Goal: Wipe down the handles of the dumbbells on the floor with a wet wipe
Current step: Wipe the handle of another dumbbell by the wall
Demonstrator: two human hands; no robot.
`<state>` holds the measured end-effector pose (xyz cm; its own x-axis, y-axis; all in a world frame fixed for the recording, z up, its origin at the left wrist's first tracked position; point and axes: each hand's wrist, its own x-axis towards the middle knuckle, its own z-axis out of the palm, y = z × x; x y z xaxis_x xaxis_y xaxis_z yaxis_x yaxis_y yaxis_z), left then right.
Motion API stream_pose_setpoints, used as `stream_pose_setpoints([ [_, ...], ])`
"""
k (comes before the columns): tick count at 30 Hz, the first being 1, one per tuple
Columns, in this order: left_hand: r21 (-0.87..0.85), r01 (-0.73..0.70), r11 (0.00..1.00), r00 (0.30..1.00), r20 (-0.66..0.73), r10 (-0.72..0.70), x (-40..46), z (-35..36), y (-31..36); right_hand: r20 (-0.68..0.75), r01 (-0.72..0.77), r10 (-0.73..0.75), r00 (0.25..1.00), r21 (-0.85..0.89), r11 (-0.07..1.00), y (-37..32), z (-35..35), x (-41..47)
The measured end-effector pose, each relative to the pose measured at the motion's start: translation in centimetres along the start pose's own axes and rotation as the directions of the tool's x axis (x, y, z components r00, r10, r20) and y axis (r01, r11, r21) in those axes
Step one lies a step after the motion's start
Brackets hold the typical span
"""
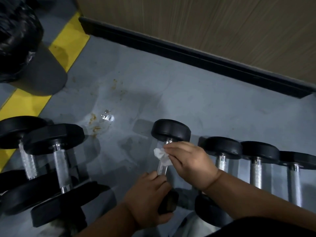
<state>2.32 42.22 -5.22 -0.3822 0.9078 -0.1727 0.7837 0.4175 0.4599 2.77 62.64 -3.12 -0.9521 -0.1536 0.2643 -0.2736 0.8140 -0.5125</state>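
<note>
Now right hand (188, 161) pinches wet wipe (161, 155) on dumbbell handle (162, 168) — left hand (150, 197) fingers curled round its lower end.

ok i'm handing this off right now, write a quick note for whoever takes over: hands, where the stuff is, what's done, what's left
Right hand: pinches the white wet wipe against the far part of the middle dumbbell's handle, just below its far head.
Left hand: grips the near end of that dumbbell, steadying it.
Layout: two dumbbells lie on the floor to the left, three dumbbells in a row to the right, near the wall.
Done: cannot tell from this view which handles are already wiped.
Left: finish this handle down to the near end, then do any handle not yet wiped.
</note>
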Motion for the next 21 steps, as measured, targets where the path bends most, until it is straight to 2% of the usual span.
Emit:
stream_pose_setpoints([
  [5,-0.017,-0.037,0.999,0.999,0.023,0.037,-0.1,-0.1,-0.5,0.207,0.041,-0.076,0.975,0.167,0.985,1.6,5.1,-4.3],
  [8,-0.031,-0.057,0.998,0.998,0.01,0.057,-0.4,0.0,-1.0,0.258,0.119,-0.161,0.953,0.168,0.979,2.5,5.2,-4.1],
  [11,-0.033,-0.05,0.998,0.999,0.001,0.05,-0.5,0.0,-0.6,0.235,0.085,-0.125,0.964,0.172,0.981,4.9,4.2,-1.7],
  [14,-0.005,0.03,1.0,1.0,-0.005,-0.03,-0.5,-0.3,1.0,0.174,0.032,-0.065,0.983,0.183,0.983,4.2,4.9,-2.2],
  [18,0.109,0.113,0.988,0.994,0.001,-0.114,0.5,0.1,3.3,0.232,0.165,-0.228,0.946,0.26,0.951,2.4,5.7,-4.6],
  [20,0.152,0.115,0.982,0.993,-0.013,-0.114,0.8,0.3,3.6,0.257,0.252,-0.318,0.913,0.259,0.932,3.4,5.3,-3.7],
  [21,0.167,0.112,0.98,0.994,-0.026,-0.109,0.8,0.4,3.5,0.249,0.252,-0.313,0.916,0.248,0.935,4.0,5.2,-3.0],
])
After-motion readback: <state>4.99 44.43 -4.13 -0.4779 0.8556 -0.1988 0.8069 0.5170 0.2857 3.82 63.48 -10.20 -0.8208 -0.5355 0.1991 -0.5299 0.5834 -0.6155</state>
